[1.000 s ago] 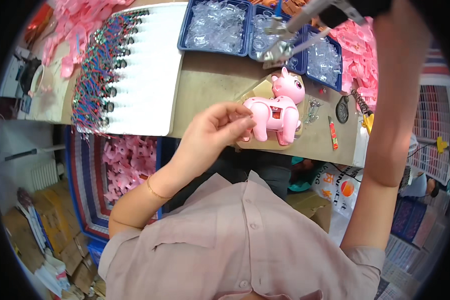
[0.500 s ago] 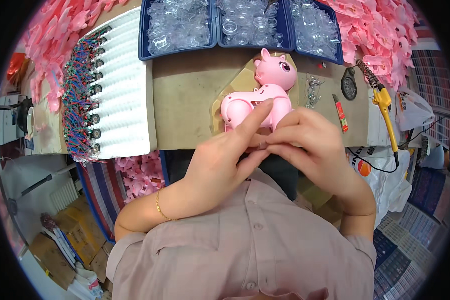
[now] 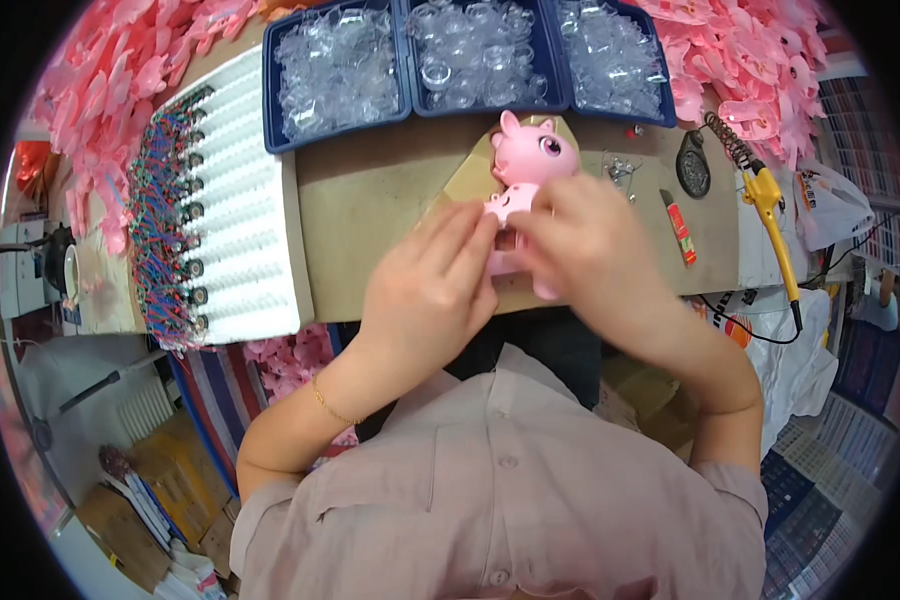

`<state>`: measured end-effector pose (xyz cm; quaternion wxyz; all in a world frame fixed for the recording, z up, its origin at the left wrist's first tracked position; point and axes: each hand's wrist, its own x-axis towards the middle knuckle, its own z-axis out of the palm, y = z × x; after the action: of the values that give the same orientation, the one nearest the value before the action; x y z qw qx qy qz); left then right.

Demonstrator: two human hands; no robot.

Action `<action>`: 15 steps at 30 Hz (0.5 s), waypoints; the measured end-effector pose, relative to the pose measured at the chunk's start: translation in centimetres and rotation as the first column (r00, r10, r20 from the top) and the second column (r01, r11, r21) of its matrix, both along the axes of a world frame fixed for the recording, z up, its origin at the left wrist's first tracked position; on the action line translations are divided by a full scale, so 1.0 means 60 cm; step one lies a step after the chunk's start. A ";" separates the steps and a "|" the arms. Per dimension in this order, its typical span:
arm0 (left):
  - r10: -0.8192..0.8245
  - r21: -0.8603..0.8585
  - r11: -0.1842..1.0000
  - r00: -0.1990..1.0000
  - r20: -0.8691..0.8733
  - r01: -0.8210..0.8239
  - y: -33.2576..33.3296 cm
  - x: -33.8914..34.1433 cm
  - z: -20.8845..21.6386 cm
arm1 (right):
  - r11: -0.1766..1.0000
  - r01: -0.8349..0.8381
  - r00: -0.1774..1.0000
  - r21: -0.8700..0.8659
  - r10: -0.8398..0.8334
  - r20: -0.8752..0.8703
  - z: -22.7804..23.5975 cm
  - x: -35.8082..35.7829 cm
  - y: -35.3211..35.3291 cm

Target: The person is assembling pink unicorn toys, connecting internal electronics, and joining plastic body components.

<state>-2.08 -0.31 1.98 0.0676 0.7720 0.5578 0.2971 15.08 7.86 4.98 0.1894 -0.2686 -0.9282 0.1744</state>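
Note:
A pink plastic toy animal (image 3: pixel 535 152) with a large dark eye lies on its side on a tan holder (image 3: pixel 467 172) at the table's near edge. Its body has an opening between my hands. My left hand (image 3: pixel 425 290) grips the body from the left, its fingers pressed together along the back. From the right, my right hand (image 3: pixel 595 250) bends over the body with curled fingers at the opening. That hand is blurred, and whatever its fingertips pinch is hidden. The toy's legs show partly below the hands.
Blue trays (image 3: pixel 410 60) of clear plastic parts line the back. At left, a white foam tray (image 3: pixel 250 200) holds wired round components. Pink parts (image 3: pixel 740 50) pile up in both far corners. Right of the toy are small metal pieces (image 3: pixel 620 172), a red cutter (image 3: pixel 680 232) and a yellow soldering iron (image 3: pixel 765 200).
My hands were together in front of the toy, fingertips meeting. Now they have moved forward onto its body, the left one at its back and the right one over the opening.

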 end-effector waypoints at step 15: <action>-0.182 -0.163 0.977 0.945 -0.273 0.141 0.040 0.016 0.056 | 0.876 0.454 0.891 0.166 -0.448 -0.072 0.007 0.044 0.184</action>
<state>-1.09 2.06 5.32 0.0647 0.8432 0.5162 0.1354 17.74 18.92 5.43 0.2627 -0.4564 -0.8489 0.0460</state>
